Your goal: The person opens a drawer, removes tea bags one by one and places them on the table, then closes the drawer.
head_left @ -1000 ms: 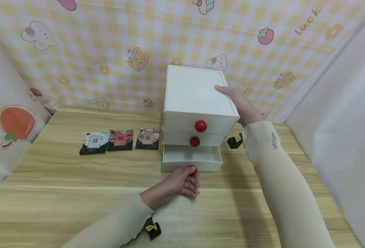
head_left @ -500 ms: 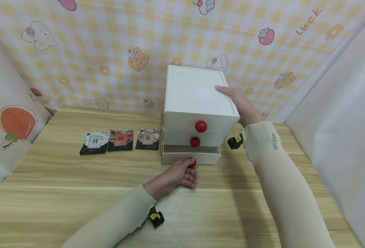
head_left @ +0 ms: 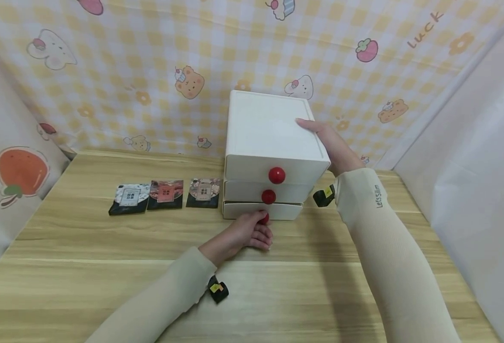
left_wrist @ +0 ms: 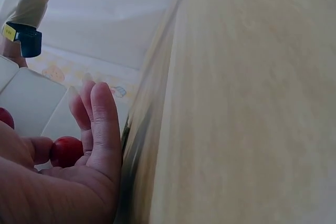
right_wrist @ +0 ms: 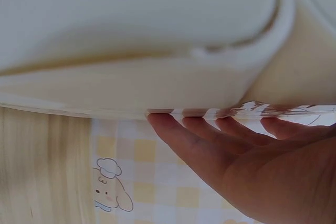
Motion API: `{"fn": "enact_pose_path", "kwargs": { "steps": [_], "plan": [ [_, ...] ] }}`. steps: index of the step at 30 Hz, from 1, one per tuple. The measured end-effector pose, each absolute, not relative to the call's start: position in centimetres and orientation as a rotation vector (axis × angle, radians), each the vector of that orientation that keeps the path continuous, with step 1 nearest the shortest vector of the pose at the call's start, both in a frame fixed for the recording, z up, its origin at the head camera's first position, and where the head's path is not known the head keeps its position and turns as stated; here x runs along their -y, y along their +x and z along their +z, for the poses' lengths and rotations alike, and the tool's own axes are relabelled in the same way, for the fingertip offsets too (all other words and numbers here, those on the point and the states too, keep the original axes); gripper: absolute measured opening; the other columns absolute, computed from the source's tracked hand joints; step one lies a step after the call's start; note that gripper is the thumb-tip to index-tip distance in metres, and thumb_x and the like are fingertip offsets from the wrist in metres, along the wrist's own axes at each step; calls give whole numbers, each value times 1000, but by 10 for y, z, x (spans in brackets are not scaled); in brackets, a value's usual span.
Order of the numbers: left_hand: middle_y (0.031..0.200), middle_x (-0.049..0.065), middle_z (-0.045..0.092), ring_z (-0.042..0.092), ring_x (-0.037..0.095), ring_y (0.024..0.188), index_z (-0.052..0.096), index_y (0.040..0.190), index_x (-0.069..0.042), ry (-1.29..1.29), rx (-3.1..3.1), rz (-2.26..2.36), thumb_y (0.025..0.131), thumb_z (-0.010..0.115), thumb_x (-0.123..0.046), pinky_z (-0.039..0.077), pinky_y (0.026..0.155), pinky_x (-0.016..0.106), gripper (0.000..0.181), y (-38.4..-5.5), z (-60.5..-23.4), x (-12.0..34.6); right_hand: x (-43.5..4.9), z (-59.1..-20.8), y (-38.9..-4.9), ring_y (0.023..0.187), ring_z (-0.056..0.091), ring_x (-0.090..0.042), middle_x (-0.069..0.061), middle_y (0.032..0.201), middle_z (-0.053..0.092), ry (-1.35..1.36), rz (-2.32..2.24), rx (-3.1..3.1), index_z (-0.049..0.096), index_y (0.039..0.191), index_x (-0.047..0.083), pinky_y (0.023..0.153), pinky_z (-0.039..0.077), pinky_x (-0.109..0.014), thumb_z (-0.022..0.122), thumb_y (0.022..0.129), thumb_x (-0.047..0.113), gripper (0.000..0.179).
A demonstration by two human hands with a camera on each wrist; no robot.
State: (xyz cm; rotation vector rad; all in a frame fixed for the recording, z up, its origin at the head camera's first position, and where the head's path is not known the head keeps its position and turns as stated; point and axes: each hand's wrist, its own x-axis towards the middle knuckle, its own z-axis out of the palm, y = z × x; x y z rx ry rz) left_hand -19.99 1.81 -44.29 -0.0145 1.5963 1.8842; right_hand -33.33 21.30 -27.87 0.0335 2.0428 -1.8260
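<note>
A white three-drawer cabinet (head_left: pixel 273 124) stands at the back of the wooden table, each drawer with a round red knob. At the bottom drawer (head_left: pixel 286 212), my left hand (head_left: pixel 245 231) pinches the red knob (left_wrist: pixel 66 151) between thumb and index side, the other fingers below it. That drawer sits almost fully in, with a thin dark line above its front. My right hand (head_left: pixel 335 145) steadies the cabinet, its thumb on the top near the right edge. In the right wrist view, its extended fingers (right_wrist: pixel 194 145) press their tips against the cabinet's side.
Left of the cabinet, three flat square packets lie in a row: a white-and-black one (head_left: pixel 129 197), a red one (head_left: pixel 166 194) and a floral one (head_left: pixel 203 193). A yellow checked cloth (head_left: pixel 149 71) hangs behind, with white side walls (head_left: pixel 461 157).
My left hand has moved away from me with the knob, sliding the bottom drawer inward until its inside no longer shows. The right hand stays where it was on the cabinet.
</note>
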Motion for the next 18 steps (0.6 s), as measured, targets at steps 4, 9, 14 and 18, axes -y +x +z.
{"fn": "enact_pose_path", "kwargs": {
  "steps": [4, 9, 14, 18],
  "plan": [
    [78, 5, 62, 66, 13, 65, 50, 125, 10, -22, -1593, 1878, 110, 32, -30, 62, 67, 31, 46, -201, -441, -15, -210, -279, -334, 112, 65, -18, -8, 143, 54, 21, -1810, -2059, 23, 161, 34, 88, 57, -28, 47, 102, 45, 64],
    [75, 4, 62, 66, 13, 63, 51, 126, 11, -26, -1606, 1871, 110, 33, -29, 62, 65, 30, 47, -203, -439, -12, -207, -278, -335, 112, 64, -18, -9, 142, 53, 8, -1810, -2054, 21, 162, 31, 87, 56, -26, 46, 103, 44, 66],
    [77, 4, 62, 66, 13, 65, 51, 126, 11, -16, -1612, 1866, 110, 33, -29, 62, 66, 30, 47, -205, -438, -10, -206, -279, -336, 108, 66, -17, -8, 139, 54, 5, -1819, -2028, 20, 162, 32, 87, 57, -26, 46, 103, 43, 66],
    [78, 5, 62, 66, 12, 66, 51, 127, 10, -12, -1612, 1870, 110, 33, -30, 62, 67, 31, 47, -206, -439, -10, -206, -279, -337, 110, 65, -17, -8, 140, 53, -11, -1825, -2013, 19, 162, 33, 88, 57, -27, 47, 102, 43, 66]
  ]
}}
